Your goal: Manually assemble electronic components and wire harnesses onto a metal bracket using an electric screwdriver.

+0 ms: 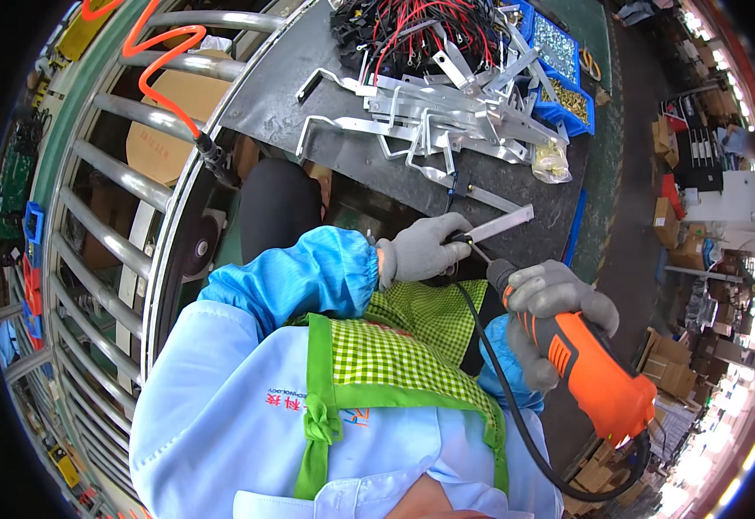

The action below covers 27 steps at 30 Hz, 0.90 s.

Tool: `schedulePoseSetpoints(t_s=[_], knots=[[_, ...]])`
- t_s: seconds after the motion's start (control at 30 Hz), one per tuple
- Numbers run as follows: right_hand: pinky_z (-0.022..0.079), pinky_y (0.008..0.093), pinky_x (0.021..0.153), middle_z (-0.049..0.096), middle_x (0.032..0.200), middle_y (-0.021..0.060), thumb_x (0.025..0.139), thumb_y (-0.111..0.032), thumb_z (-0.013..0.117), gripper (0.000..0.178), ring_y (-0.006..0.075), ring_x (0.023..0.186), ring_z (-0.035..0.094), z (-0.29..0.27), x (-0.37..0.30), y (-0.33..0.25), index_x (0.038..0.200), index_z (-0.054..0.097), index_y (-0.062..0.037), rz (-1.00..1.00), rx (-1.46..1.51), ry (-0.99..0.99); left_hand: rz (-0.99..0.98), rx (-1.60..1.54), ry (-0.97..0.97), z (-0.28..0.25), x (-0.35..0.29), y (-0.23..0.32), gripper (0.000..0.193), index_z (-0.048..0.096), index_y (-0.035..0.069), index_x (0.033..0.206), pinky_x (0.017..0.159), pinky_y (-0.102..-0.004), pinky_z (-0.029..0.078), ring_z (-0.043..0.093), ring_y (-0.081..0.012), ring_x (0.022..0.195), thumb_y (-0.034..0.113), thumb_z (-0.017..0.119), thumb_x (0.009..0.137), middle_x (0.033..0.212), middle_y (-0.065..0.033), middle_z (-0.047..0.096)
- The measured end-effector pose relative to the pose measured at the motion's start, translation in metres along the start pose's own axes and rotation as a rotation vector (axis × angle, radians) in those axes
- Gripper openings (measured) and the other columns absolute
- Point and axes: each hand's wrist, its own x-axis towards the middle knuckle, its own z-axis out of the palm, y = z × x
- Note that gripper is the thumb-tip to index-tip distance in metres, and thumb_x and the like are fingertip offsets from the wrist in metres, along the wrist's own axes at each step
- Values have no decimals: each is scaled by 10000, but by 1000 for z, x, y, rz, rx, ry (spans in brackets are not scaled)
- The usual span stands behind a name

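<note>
While the right grip (552,296) wraps around an orange drill (598,372), the left grip (425,249) holds a metal bracket (503,223) near its tip; beyond, piled brackets (481,117), tangled wires (412,39) and blue bins (559,119) crowd the table (265,82).

The table (260,91) is well lit, and the bars (490,117) on it shine; it is dim under the table; the drill (589,363), near the table, looks sharp; far right of the table, white glare washes things out, and the boxes (671,374) there look small and fuzzy; left of the table, the rollers (123,175) gleam in streaks; their rail bends like a bow (189,186).
</note>
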Motion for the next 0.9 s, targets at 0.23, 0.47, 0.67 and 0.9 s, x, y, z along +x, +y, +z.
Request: schedulePoseSetpoints(t_s=[0.23, 0.47, 0.67, 0.9], knots=[[551, 397, 581, 630, 747, 115, 790, -366, 765, 409, 258, 623, 640, -65, 33, -65, 959, 580, -43, 166, -42, -283, 314, 594, 31, -7, 40, 13, 435, 491, 61, 1285, 877, -465, 510, 606, -402, 959, 207, 619, 896, 1230, -195, 525], [424, 465, 990, 618, 1053, 90, 646, -50, 756, 487, 322, 1083, 574, -124, -2, -3, 1106, 603, -97, 537, -952, -763, 233, 1176, -87, -16, 49, 45, 566, 493, 105, 1327, 936, -465, 495, 472, -362, 1272, 177, 650, 788, 1380, -167, 439], [293, 496, 1100, 596, 1107, 51, 710, -74, 648, 395, 278, 1192, 504, -176, -55, 76, 1093, 616, -162, 328, -1191, -1222, 408, 1313, 205, 8, 62, 10, 543, 499, 126, 1359, 908, -473, 456, 535, -339, 1116, 172, 598, 827, 1223, -150, 559], [310, 491, 1105, 463, 1386, 70, 769, -21, 575, 492, 313, 1358, 374, -194, -73, 114, 1219, 570, -219, 351, -1361, -1056, 264, 1295, 233, 23, 81, 15, 550, 489, 110, 1372, 811, -402, 458, 568, -295, 1054, 186, 590, 837, 1136, -127, 596]])
